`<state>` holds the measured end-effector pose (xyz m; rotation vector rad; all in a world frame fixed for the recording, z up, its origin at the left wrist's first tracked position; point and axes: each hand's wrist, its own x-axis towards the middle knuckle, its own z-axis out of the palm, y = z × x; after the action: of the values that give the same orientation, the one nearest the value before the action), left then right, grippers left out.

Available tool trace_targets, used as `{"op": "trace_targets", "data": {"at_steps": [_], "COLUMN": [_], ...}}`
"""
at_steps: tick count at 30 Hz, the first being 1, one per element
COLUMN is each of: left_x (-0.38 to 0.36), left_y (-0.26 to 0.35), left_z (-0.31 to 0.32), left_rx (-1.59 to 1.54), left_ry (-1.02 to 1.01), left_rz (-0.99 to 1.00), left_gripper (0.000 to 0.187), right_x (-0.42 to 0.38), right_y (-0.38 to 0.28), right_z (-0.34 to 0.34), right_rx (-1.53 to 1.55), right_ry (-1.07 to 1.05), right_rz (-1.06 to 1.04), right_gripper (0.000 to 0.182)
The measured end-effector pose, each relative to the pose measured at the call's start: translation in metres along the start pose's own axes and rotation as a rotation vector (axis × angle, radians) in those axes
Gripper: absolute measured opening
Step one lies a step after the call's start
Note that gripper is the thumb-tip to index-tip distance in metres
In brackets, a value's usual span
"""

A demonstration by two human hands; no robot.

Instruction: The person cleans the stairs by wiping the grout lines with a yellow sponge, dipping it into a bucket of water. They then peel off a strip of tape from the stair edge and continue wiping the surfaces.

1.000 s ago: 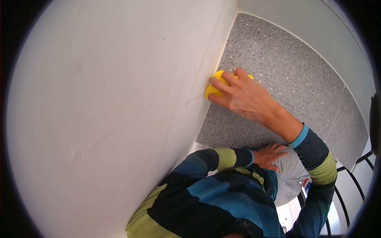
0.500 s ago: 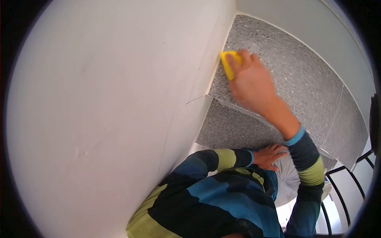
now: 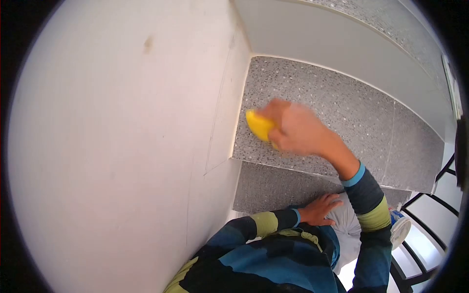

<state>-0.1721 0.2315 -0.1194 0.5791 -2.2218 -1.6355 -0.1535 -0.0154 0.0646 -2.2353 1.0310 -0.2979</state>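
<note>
A small yellow pad (image 3: 259, 125), blurred by motion, is pinched in my right hand (image 3: 295, 128). It is close over the speckled grey stair tread (image 3: 337, 117), near the tread's edge along the white wall (image 3: 122, 132). The fingers wrap over its right part and hide it. Lower down, my left hand (image 3: 321, 210) lies with spread fingers on my pale grey trouser leg (image 3: 347, 219) and holds nothing.
A white riser (image 3: 312, 36) stands behind the tread, with another step above it. Below lies a lower speckled tread (image 3: 278, 185). Black railing bars (image 3: 420, 249) and a white bucket (image 3: 400, 232) are at the lower right.
The view has shifted, showing more of the riser and upper step. My right hand with the yellow pad has moved nearer the tread's front edge. My left hand stays on the leg.
</note>
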Motion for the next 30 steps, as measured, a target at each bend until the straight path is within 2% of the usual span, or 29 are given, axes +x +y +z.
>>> {"op": "trace_targets", "data": {"at_steps": [1,3,5,7,8,9,10,11,12,13,14,15,16,17,18,19,20,22,23,24,26,30], "left_x": [0.000,-0.001,-0.004,0.001,0.003,0.004,0.001,0.001,0.002,0.006,0.006,0.002,0.004,0.005,0.008,0.008,0.006,0.006,0.007,0.008,0.008,0.009], "left_y": [0.000,0.001,-0.020,-0.019,-0.018,-0.015,-0.012,-0.006,0.005,0.012,0.007,-0.003,0.001,0.005,0.004,0.002,0.000,0.001,0.001,0.001,0.005,0.006], "left_z": [0.001,0.003,0.018,0.024,0.016,0.015,0.016,0.007,-0.007,-0.015,-0.008,0.005,0.003,0.002,0.001,0.002,0.004,0.006,0.005,0.003,0.000,-0.002], "left_rx": [-0.005,0.003,-0.040,-0.035,0.010,-0.148,-0.309,-0.313,-0.136,0.047,0.062,0.078,0.084,0.095,0.091,0.046,-0.001,-0.044,-0.034,-0.022,-0.020,0.017], "left_ry": [-0.009,-0.024,-0.123,-0.283,-0.361,-0.314,-0.273,-0.320,-0.383,-0.433,-0.458,-0.261,-0.060,-0.125,-0.122,-0.107,-0.095,-0.063,-0.074,-0.094,-0.104,-0.102], "left_rz": [0.004,-0.062,-0.079,-0.132,-0.146,-0.189,-0.249,-0.226,-0.244,-0.251,-0.230,-0.146,-0.066,-0.120,-0.123,-0.084,-0.052,-0.077,-0.072,-0.066,-0.073,-0.045], "left_gripper": [0.076,0.073,0.073,0.071,0.071,0.071,0.071,0.071,0.071,0.072,0.072,0.073,0.074,0.076,0.076,0.078,0.081,0.078,0.077,0.076,0.076,0.077], "right_x": [0.005,0.027,0.052,0.058,0.045,0.036,0.038,0.040,0.040,0.042,0.039,0.031,0.021,0.011,-0.013,-0.041,-0.082,-0.159,-0.196,-0.229,-0.279,-0.322], "right_y": [0.000,0.010,0.041,0.052,0.034,0.012,0.010,0.012,0.024,0.044,0.064,0.081,0.095,0.110,0.117,0.140,0.158,0.170,0.180,0.187,0.186,0.171], "right_z": [-0.006,-0.021,0.006,0.034,0.011,-0.008,-0.006,-0.004,0.000,0.002,0.000,-0.004,-0.011,-0.017,-0.029,-0.047,-0.059,-0.099,-0.118,-0.132,-0.139,-0.115], "right_rx": [0.000,-0.130,-0.453,-0.383,-0.293,-0.192,-0.209,-0.223,-0.232,-0.327,-0.426,-0.442,-0.528,-0.609,-0.378,-0.446,-0.577,-0.614,-0.734,-0.717,-0.398,-0.266], "right_ry": [0.002,0.421,0.597,0.312,0.231,0.154,0.294,0.438,0.457,0.466,0.474,0.490,0.545,0.591,0.581,0.420,0.465,0.323,0.300,0.324,0.500,0.549], "right_rz": [0.011,0.111,0.022,0.104,0.141,0.165,0.144,0.123,0.168,0.079,-0.024,-0.007,-0.092,-0.185,0.014,0.007,0.009,0.385,0.421,0.423,0.504,0.524], "right_gripper": [0.045,0.042,0.039,0.032,0.030,0.028,0.031,0.034,0.034,0.036,0.039,0.039,0.035,0.034,0.030,0.037,0.036,0.043,0.045,0.046,0.048,0.052]}}
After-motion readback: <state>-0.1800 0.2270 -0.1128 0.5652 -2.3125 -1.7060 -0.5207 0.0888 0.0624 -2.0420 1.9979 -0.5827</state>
